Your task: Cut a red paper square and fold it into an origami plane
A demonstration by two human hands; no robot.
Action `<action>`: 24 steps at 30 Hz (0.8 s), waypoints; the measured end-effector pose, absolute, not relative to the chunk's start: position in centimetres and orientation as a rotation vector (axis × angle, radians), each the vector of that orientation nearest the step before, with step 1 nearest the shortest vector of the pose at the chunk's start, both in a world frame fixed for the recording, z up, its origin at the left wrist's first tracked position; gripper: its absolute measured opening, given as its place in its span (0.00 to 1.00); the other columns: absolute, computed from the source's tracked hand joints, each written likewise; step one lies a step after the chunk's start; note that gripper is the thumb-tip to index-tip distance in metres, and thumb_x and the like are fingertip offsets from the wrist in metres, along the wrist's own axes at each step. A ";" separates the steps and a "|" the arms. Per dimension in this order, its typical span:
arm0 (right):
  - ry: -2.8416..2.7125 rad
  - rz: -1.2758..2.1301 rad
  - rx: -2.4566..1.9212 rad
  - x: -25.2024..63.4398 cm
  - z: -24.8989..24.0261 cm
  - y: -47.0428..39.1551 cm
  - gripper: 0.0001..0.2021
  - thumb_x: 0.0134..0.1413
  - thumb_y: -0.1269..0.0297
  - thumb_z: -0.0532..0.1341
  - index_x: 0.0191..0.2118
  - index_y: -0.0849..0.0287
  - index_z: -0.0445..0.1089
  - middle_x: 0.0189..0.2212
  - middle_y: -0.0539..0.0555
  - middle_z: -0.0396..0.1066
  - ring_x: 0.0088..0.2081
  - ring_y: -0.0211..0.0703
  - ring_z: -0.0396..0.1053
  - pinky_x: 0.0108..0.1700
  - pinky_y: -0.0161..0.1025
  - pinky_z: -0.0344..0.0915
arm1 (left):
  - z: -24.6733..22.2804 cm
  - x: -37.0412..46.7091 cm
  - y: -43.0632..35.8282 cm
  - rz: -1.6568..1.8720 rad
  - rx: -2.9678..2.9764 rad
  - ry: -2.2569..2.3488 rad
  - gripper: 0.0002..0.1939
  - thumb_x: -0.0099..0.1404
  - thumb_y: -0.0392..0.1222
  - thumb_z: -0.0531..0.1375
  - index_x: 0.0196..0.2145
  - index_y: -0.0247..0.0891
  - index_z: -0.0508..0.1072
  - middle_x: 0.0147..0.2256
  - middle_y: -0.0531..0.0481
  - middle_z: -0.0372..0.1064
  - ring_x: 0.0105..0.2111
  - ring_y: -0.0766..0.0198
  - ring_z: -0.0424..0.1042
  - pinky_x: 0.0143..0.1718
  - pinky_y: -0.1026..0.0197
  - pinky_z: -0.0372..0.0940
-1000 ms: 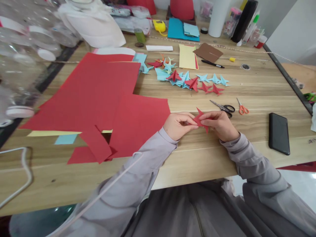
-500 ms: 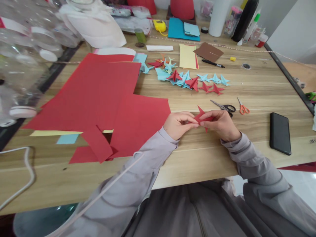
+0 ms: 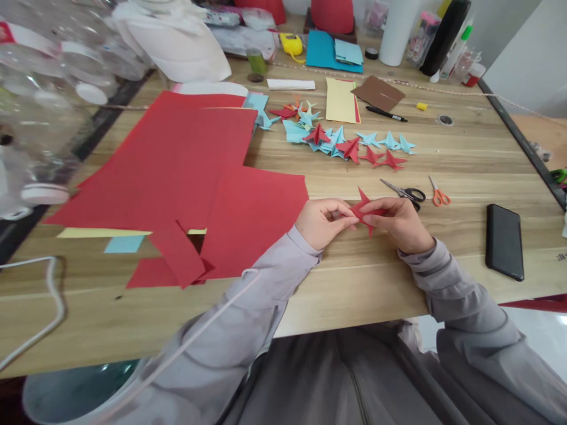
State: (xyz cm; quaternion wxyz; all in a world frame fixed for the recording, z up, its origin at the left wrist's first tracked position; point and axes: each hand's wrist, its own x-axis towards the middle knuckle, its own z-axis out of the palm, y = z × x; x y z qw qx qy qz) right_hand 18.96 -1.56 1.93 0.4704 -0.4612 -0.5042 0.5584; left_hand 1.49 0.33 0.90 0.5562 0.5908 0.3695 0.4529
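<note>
A small folded red paper piece [image 3: 364,206] with pointed tips is held between both hands above the wooden table. My left hand [image 3: 325,223] pinches its left side with thumb and fingers. From the right, my right hand [image 3: 396,221] grips it with thumb and forefinger. Large red paper sheets [image 3: 168,159] lie to the left, the nearest one beside my left hand. Folded red stars [image 3: 348,149] and light blue ones [image 3: 390,141] sit in a group beyond the hands. Black-handled scissors [image 3: 407,192] lie just behind my right hand.
Orange scissors [image 3: 439,196] and a black phone [image 3: 505,242] lie to the right. Further back are a pen [image 3: 386,114], yellow paper [image 3: 341,100], brown paper [image 3: 378,93] and a tape measure [image 3: 291,45]. Plastic bottles [image 3: 44,118] crowd the left; a white cable [image 3: 55,295] lies front left.
The view has shifted slightly, so the table items appear a little further right. Both hands keep hold of the red folded piece, with only slight finger movement.
</note>
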 end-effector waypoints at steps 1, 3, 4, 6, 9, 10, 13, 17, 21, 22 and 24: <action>-1.236 1.372 -1.127 18.9 2.0 -1.6 0.09 0.36 0.66 0.72 0.30 0.58 0.78 0.30 0.51 0.78 0.29 0.37 0.72 0.33 0.35 0.70 | 0.9 1.5 0.4 1.072 1.388 0.880 0.12 0.48 0.44 0.69 0.21 0.33 0.74 0.22 0.48 0.72 0.21 0.66 0.73 0.24 0.65 0.67; -1.243 1.392 -1.122 18.9 2.1 -1.6 0.11 0.36 0.65 0.72 0.31 0.58 0.78 0.30 0.52 0.77 0.28 0.37 0.71 0.30 0.35 0.70 | 1.0 1.5 0.4 1.081 1.371 0.898 0.12 0.47 0.44 0.70 0.21 0.33 0.74 0.22 0.49 0.72 0.21 0.66 0.73 0.24 0.64 0.67; -1.249 1.401 -1.119 18.8 2.1 -1.7 0.12 0.35 0.65 0.72 0.32 0.59 0.77 0.29 0.51 0.77 0.26 0.36 0.71 0.28 0.35 0.69 | 1.0 1.5 0.4 1.083 1.365 0.907 0.12 0.47 0.44 0.70 0.21 0.33 0.74 0.22 0.49 0.72 0.21 0.66 0.73 0.24 0.64 0.67; -1.268 1.403 -1.116 18.7 2.2 -1.7 0.14 0.35 0.65 0.73 0.33 0.59 0.77 0.28 0.51 0.77 0.24 0.35 0.69 0.26 0.35 0.69 | 1.1 1.5 0.5 1.090 1.356 0.922 0.12 0.46 0.43 0.70 0.20 0.33 0.73 0.22 0.49 0.72 0.20 0.66 0.72 0.24 0.65 0.67; -1.285 1.371 -1.123 18.7 2.2 -1.8 0.14 0.34 0.65 0.73 0.33 0.59 0.77 0.28 0.52 0.77 0.23 0.35 0.69 0.25 0.35 0.69 | 1.2 1.6 0.4 1.098 1.363 0.934 0.10 0.47 0.41 0.69 0.20 0.33 0.73 0.21 0.49 0.72 0.20 0.67 0.72 0.23 0.65 0.66; -1.286 1.367 -1.127 18.7 2.2 -1.8 0.14 0.34 0.64 0.73 0.33 0.59 0.77 0.29 0.52 0.77 0.24 0.35 0.69 0.26 0.35 0.70 | 1.2 1.5 0.4 1.095 1.366 0.939 0.10 0.48 0.41 0.69 0.20 0.33 0.73 0.20 0.49 0.72 0.20 0.66 0.72 0.23 0.65 0.66; -1.275 1.377 -1.123 18.7 2.3 -1.8 0.15 0.34 0.62 0.73 0.34 0.59 0.77 0.30 0.53 0.77 0.25 0.36 0.70 0.26 0.35 0.70 | 1.3 1.5 0.4 1.074 1.364 0.951 0.10 0.49 0.41 0.68 0.22 0.34 0.73 0.18 0.50 0.72 0.19 0.66 0.72 0.23 0.65 0.66; -1.264 1.380 -1.113 18.7 2.2 -1.7 0.14 0.34 0.63 0.73 0.33 0.58 0.78 0.31 0.53 0.77 0.25 0.36 0.70 0.26 0.35 0.70 | 1.4 1.4 0.4 1.058 1.365 0.944 0.11 0.51 0.43 0.68 0.24 0.34 0.72 0.18 0.50 0.72 0.20 0.65 0.73 0.24 0.65 0.67; -1.260 1.370 -1.105 18.8 2.2 -1.7 0.14 0.35 0.65 0.73 0.33 0.58 0.78 0.30 0.52 0.77 0.25 0.35 0.69 0.26 0.34 0.70 | 1.5 1.5 0.4 1.068 1.339 0.934 0.13 0.50 0.45 0.68 0.24 0.34 0.70 0.19 0.49 0.72 0.21 0.64 0.74 0.24 0.64 0.67; -1.261 1.368 -1.105 18.8 2.1 -1.7 0.14 0.35 0.64 0.73 0.34 0.58 0.78 0.30 0.52 0.77 0.25 0.35 0.69 0.26 0.35 0.70 | 1.5 1.5 0.4 1.075 1.329 0.931 0.14 0.50 0.45 0.69 0.23 0.34 0.70 0.19 0.49 0.72 0.21 0.64 0.74 0.24 0.64 0.67; -1.268 1.363 -1.107 18.9 2.0 -1.7 0.14 0.35 0.64 0.73 0.34 0.58 0.78 0.30 0.52 0.77 0.24 0.35 0.69 0.26 0.35 0.69 | 1.5 1.5 0.3 1.088 1.318 0.925 0.14 0.49 0.46 0.69 0.23 0.34 0.69 0.19 0.49 0.72 0.21 0.64 0.74 0.25 0.64 0.68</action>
